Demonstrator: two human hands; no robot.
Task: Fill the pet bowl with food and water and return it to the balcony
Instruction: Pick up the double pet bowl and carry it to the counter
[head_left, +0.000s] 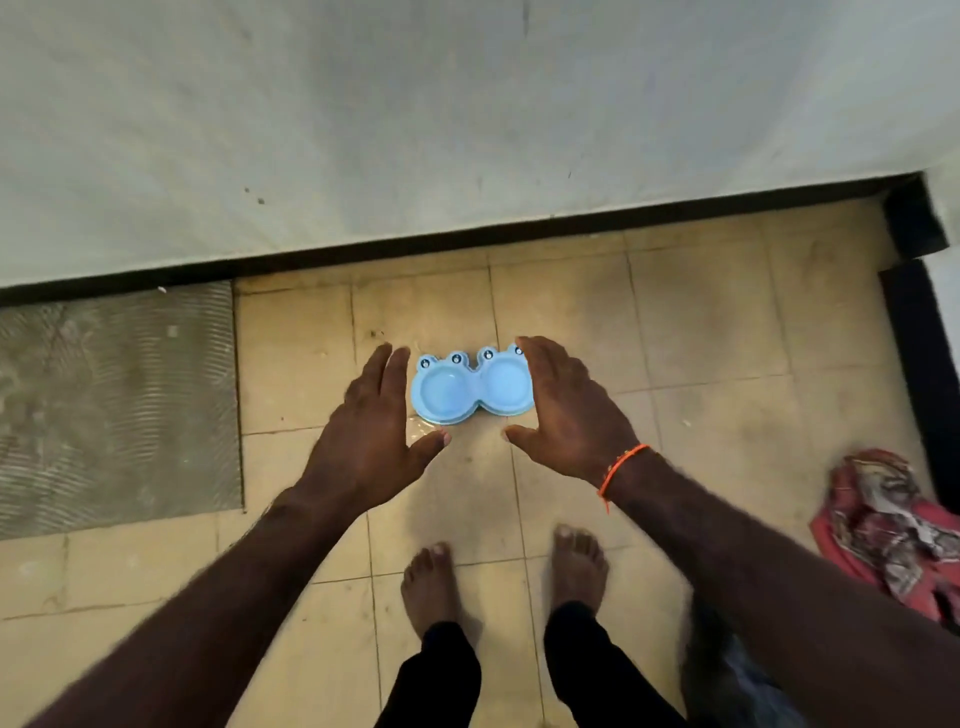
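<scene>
Two open, empty hands, left hand (371, 415) and right hand (566, 410), flank a blue double pet bowl (472, 387) on the tiled floor (701, 338). Gripping one end only could tip it; a wet-looking patch underneath might cause slipping.

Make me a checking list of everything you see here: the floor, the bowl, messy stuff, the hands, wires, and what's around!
Surface: tan tiled floor, stained, a wet patch by the bowl.
Job's things: blue double pet bowl on the floor, both cups look empty.
Clutter: crumpled red patterned cloth at right; grey ribbed mat at left.
Hands: left hand and right hand open, either side of the bowl, holding nothing; orange thread on the right wrist.
Cables: nothing seen.
Surroundings: pale wall with dark skirting; bare feet below.
</scene>
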